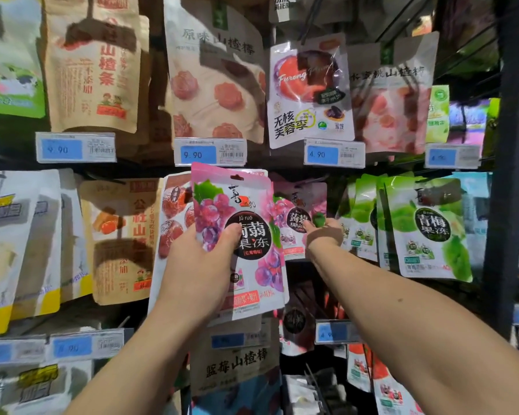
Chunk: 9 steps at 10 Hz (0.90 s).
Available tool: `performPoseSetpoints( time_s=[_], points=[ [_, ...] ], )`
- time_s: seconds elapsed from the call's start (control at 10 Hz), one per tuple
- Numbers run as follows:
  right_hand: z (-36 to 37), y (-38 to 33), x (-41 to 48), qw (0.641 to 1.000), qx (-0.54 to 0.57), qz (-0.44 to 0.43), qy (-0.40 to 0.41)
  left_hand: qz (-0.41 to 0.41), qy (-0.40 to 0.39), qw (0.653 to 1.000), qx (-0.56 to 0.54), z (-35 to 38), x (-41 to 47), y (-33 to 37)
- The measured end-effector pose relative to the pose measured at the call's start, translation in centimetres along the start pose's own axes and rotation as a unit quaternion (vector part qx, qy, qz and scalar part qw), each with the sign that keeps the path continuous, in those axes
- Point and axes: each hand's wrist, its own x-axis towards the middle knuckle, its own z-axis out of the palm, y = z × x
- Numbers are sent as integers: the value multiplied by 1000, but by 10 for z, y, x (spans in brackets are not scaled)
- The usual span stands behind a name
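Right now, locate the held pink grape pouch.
Centre of the head view: the left hand grips the pink grape pouch just below a 9.90 price tag, left of the hanging pink pouches.

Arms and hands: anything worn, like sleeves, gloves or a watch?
Nothing worn shows. Left hand and right hand carry no gloves or visible rings; left forearm and right forearm run uncovered to the frame edge, without sleeves, watch or bracelet.

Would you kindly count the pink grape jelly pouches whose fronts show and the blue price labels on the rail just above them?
Pink grape jelly pouches, fronts showing: 2 (held pouch in the left hand; hanging pouch gripped by the right hand)
Blue price labels on that rail: 4
Total: 6
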Motion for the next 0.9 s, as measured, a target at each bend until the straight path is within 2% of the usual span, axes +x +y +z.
performPoseSetpoints(
  time_s=[0.1,0.3,0.4,0.5,0.6,0.8,0.9],
  points=[
    [-6,-5,-19,998,-53,-24,10,-10,-3,1000,-3,4,-5,5],
    [-46,-30,-75,989,-113,-94,-24,-29,-32,999,-23,31,-24,18],
    [-89,-44,-107,990,-56,-74,-110,-77,-43,995,-46,53,-26,14],
    [-117,-52,-129,983,21,4,-185,-93,-47,993,-58,70,-27,14],
    [-143,-53,-132,981,-43,-9,-191,-106,-53,988,-101,99,-24,18],
    [-146,-65,-110,995,-10,-52,-87,-118,-58,984,-123,131,-5,22],
    [-138,-69,-102,995,6,-65,-72,-117,-44,984,-127,134,3,19]
  ],
)
